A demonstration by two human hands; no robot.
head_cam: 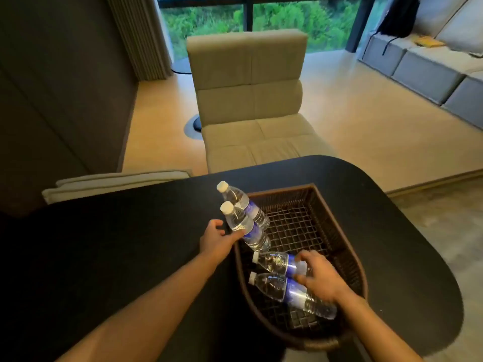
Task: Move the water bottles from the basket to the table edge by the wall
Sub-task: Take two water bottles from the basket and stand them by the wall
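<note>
A dark woven basket (337, 231) stands on the black table (130, 244). Several clear water bottles with white caps and blue labels are in it. Two of them lean upright against the basket's left rim: a far bottle (241, 201) and a near bottle (244, 227). My left hand (218, 240) touches the near leaning bottle at its label, thumb against it, fingers not closed around it. Two more bottles lie flat at the basket's near end: an upper one (277, 262) and a lower one (285, 288). My right hand (317, 276) rests over both, fingers spread on them.
A beige padded chair (248, 100) stands just beyond the table's far edge. The dark wall (52, 100) runs along the left, with a cushion (109, 181) beside the table. A grey sofa (431, 71) lines the right side of the room.
</note>
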